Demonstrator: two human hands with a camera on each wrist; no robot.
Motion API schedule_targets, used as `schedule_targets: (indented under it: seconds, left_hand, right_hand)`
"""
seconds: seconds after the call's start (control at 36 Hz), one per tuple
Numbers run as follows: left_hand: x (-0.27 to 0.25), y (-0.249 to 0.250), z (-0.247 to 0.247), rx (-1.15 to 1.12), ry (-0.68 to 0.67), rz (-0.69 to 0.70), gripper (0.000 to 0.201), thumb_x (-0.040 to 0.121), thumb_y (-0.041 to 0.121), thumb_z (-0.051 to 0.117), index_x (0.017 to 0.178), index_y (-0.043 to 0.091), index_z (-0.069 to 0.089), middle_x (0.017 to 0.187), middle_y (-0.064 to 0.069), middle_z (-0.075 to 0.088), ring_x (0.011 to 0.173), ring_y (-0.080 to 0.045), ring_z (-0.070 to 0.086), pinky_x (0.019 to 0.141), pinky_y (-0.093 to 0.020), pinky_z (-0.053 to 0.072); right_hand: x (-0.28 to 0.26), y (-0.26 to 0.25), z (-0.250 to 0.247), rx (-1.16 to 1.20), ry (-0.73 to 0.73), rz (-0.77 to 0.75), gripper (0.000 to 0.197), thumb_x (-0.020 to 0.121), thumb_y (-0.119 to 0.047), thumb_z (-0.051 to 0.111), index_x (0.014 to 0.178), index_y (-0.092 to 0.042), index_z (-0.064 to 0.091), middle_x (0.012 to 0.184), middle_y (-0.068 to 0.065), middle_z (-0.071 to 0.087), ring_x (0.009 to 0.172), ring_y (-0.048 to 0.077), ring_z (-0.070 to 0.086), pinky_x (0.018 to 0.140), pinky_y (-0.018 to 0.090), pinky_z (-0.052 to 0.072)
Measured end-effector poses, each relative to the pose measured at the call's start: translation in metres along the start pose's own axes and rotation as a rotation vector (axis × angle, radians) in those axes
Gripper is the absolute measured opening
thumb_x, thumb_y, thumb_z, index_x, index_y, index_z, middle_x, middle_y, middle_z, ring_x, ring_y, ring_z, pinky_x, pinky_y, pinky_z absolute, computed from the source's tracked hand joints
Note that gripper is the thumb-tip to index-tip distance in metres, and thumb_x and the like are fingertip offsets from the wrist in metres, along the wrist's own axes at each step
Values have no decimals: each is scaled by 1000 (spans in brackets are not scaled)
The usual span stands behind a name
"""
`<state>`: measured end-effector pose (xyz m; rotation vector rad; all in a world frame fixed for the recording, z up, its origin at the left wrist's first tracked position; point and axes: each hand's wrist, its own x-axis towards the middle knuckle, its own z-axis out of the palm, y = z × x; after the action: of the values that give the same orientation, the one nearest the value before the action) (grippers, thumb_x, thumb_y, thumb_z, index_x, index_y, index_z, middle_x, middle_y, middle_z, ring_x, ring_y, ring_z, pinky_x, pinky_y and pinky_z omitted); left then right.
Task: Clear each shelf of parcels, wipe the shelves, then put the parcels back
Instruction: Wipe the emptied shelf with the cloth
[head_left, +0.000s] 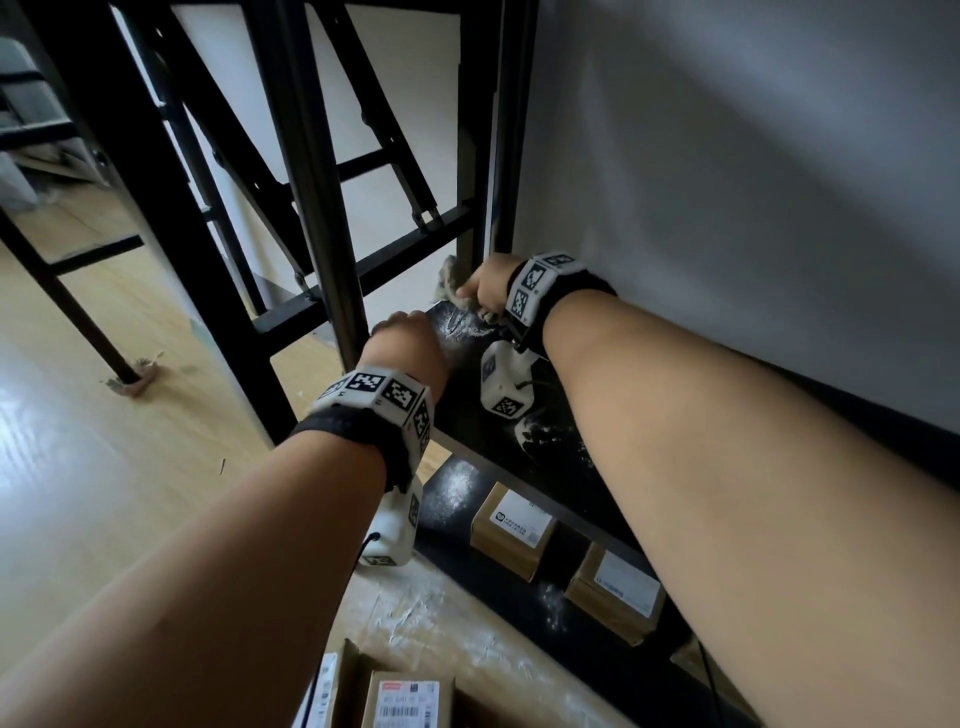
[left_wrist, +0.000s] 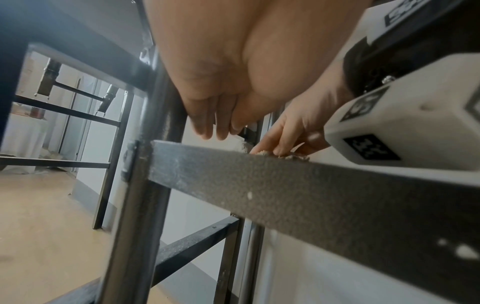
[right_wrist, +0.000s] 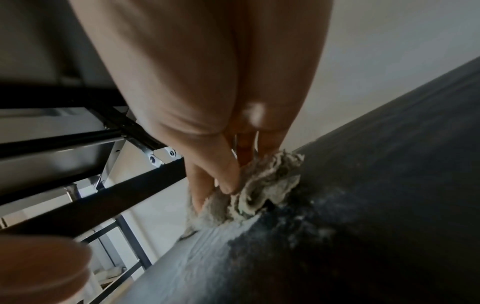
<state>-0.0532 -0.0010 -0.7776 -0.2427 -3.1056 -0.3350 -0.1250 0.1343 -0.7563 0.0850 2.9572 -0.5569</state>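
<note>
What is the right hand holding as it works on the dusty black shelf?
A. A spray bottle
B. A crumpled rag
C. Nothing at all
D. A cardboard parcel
B: the right hand pinches a crumpled rag against the far end of the shelf, beside streaks of white dust, while the parcels sit on the shelf below.

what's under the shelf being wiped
Under the shelf sits a lower shelf dusted with white powder, holding two parcels. Its far right end is hidden behind the right arm.
</note>
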Motion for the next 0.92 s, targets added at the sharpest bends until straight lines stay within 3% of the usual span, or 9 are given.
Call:
schedule_targets:
  seconds: [0.14,0.25,0.33,0.39,0.53,0.67,0.72,0.78,0.92]
  left_hand:
    - [-12,1,-9,-16,44,29,27,89,5,47,116,2,53,117,-17,55,106,-33,57,77,-32,42]
    - [-26,3,-15,-24,41,10,31,88,2,45,118,2,53,120,-18,54,111,-33,54,82,-34,44]
    - [-36,4,-20,-7,0,0,34,89,5,46,123,2,49,127,-18,51,117,-33,51,88,-36,44]
    - [-43,4,-23,12,-19,-7,35,90,6,47,125,2,49,128,-17,50,118,-33,52,88,-37,45]
    - [-68,5,-34,41,-28,6,32,89,8,49,120,4,55,123,-14,56,112,-29,55,88,-36,48]
    - [-91,8,-38,10,23,9,29,90,0,44,116,1,57,119,-16,56,108,-30,57,87,-35,49]
    - [-97,7,-37,-19,36,-4,30,88,1,46,116,2,57,117,-17,57,103,-31,59,81,-35,49]
    - [-101,7,-37,-46,43,4,32,87,1,46,116,3,57,114,-17,58,100,-32,60,78,-36,49]
    - [-107,4,-31,-77,64,10,31,85,-4,42,110,1,58,113,-19,59,100,-36,59,80,-39,50]
  right_hand:
    - [-22,-16,-1,53,-60,29,38,88,-25,67,121,-5,65,120,14,65,111,29,61,97,36,48]
    - [-38,-16,3,40,-15,33,39,84,-28,70,118,-9,66,120,11,65,110,28,62,94,39,51]
    - [-57,-24,-1,-47,-30,66,45,82,-40,72,110,-5,66,109,6,67,103,23,64,93,33,51]
    - [-67,-24,1,-54,-38,73,50,75,-45,77,107,-7,68,107,8,69,100,26,66,93,36,52]
    - [-96,-14,8,-5,-86,-40,37,80,-22,71,116,-15,68,120,8,65,93,17,56,92,35,51]
    - [-129,-9,0,30,-164,-77,24,83,-9,68,104,-17,76,108,1,70,85,14,60,78,26,51]
    - [-138,-3,-4,57,-167,-84,31,85,0,63,102,-22,77,106,-7,69,87,11,61,76,21,49]
    - [-146,1,-10,105,-111,-48,32,87,1,60,107,-20,74,108,-5,67,94,13,62,82,22,48]
    - [-142,29,-14,101,42,248,32,96,-23,55,125,-10,63,125,9,62,115,27,59,99,32,45]
